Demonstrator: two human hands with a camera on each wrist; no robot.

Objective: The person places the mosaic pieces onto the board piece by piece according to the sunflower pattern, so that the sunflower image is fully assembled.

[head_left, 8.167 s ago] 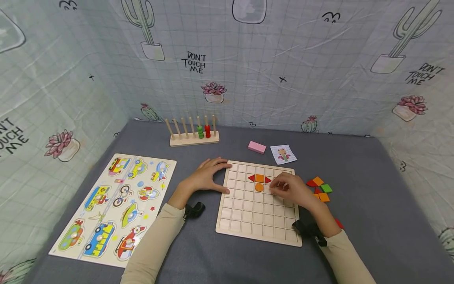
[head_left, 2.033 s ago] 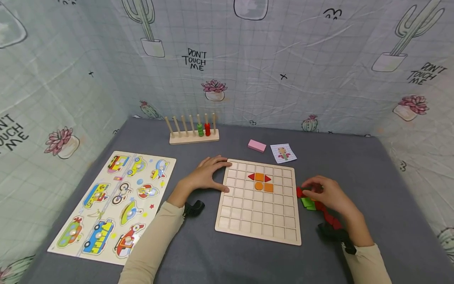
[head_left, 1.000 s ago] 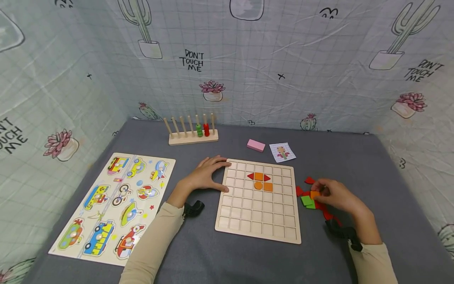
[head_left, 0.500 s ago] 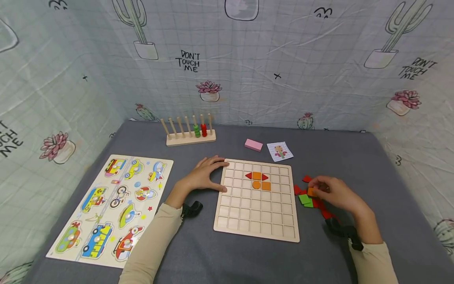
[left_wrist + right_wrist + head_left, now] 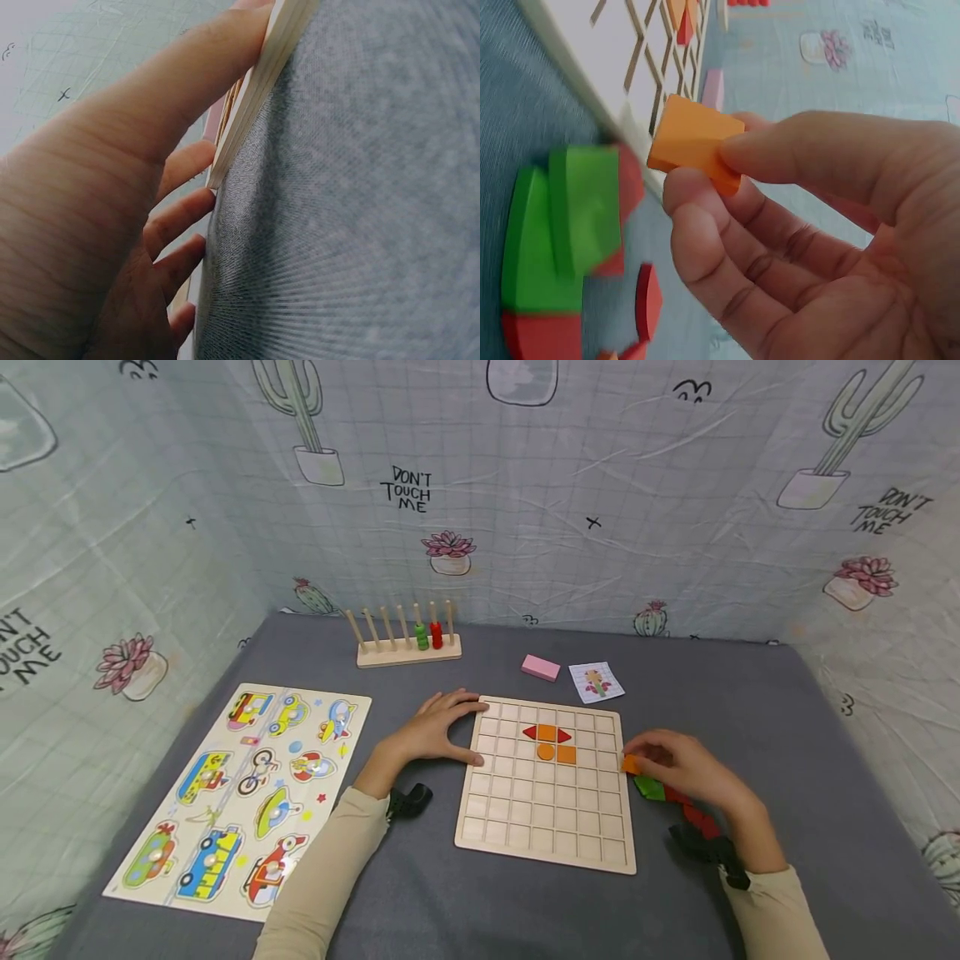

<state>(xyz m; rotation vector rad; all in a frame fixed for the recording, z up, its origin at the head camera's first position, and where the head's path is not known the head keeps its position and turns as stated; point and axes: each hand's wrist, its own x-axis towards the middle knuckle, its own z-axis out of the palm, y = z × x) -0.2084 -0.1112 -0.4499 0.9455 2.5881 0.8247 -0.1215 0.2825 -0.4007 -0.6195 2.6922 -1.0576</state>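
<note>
A wooden grid board (image 5: 546, 827) (image 5: 570, 52) (image 5: 259, 71) lies on the grey table. It carries two red triangles, two orange squares and an orange circle (image 5: 545, 751) near its top. My left hand (image 5: 433, 732) (image 5: 150, 172) rests spread on the board's left edge, fingers straight. My right hand (image 5: 667, 762) (image 5: 727, 169) pinches an orange square tile (image 5: 631, 765) (image 5: 690, 141) between thumb and fingers, just at the board's right edge. Loose green tiles (image 5: 649, 788) (image 5: 577, 210) and red tiles (image 5: 701, 818) (image 5: 649, 300) lie under and beside that hand.
A vehicle puzzle board (image 5: 247, 785) lies at the left. A peg rack with green and red rings (image 5: 408, 643), a pink block (image 5: 542, 667) and a picture card (image 5: 596, 682) stand behind the grid board. Patterned cloth walls (image 5: 600, 485) close in the table.
My right hand has lifted the orange square from the loose pile and carried it left to the board's right edge. The left hand has stayed on the board's left edge.
</note>
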